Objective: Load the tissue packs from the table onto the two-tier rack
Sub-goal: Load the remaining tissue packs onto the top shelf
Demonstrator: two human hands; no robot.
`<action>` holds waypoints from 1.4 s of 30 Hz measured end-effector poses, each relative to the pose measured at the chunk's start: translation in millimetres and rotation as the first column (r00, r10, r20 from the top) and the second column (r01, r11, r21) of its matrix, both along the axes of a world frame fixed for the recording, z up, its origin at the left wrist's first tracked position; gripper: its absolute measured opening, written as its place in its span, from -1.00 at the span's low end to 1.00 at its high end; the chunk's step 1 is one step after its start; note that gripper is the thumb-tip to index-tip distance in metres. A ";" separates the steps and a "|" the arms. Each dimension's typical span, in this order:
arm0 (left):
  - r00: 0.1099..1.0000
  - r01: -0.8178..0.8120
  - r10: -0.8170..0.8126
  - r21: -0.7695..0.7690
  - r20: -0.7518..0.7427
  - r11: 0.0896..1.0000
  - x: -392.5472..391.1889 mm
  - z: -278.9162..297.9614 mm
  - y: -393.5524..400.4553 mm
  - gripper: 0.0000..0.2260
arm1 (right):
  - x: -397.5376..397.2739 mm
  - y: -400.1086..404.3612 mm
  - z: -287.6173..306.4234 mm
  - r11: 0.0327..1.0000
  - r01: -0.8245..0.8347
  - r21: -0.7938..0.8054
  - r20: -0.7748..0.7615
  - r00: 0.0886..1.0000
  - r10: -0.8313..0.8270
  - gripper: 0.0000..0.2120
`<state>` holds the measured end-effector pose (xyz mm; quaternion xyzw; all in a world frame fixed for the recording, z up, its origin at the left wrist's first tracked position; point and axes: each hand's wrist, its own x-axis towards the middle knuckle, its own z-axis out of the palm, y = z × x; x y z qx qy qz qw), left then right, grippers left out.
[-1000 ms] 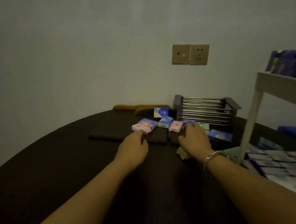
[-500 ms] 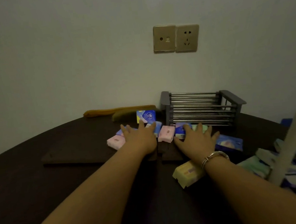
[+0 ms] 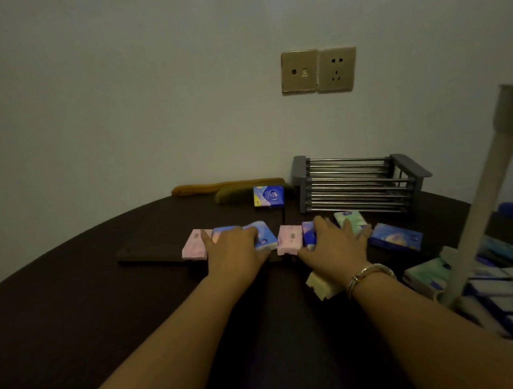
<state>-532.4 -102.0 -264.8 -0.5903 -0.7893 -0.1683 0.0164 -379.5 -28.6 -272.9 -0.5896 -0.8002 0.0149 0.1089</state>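
Head view — hands (image 3: pixel 283 250) rest atop tissue packs (image 3: pixel 290 239).

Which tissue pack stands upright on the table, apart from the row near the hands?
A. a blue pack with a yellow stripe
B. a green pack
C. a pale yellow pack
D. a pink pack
A: the blue pack with a yellow stripe stands on its edge behind the row, left of the grey metal rack.

A dim room is seen, lit weakly. A plain pale wall (image 3: pixel 112 98) fills the upper view. Two beige plates are mounted on it side by side: a switch (image 3: pixel 299 71) and a socket (image 3: pixel 336 69). A dark round table (image 3: pixel 71 309) is set against the wall.
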 end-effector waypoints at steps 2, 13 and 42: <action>1.000 -0.012 0.012 -0.004 -0.006 1.000 1.4 -0.6 -14.0 -0.74 | 1.9 -14.5 2.4 0.998 -0.049 -0.046 -0.056 0.997 0.047 -0.36; 1.000 0.011 -0.011 0.008 0.010 1.000 9.3 -11.1 -64.5 -0.59 | 16.7 -69.7 4.9 0.946 -0.297 -0.131 -0.207 0.941 0.267 -0.55; -0.342 -0.575 -0.423 0.169 0.839 0.801 30.3 -6.8 -155.7 -0.62 | -20.0 -118.5 18.8 0.891 -0.453 -0.040 -0.504 0.779 0.373 -0.58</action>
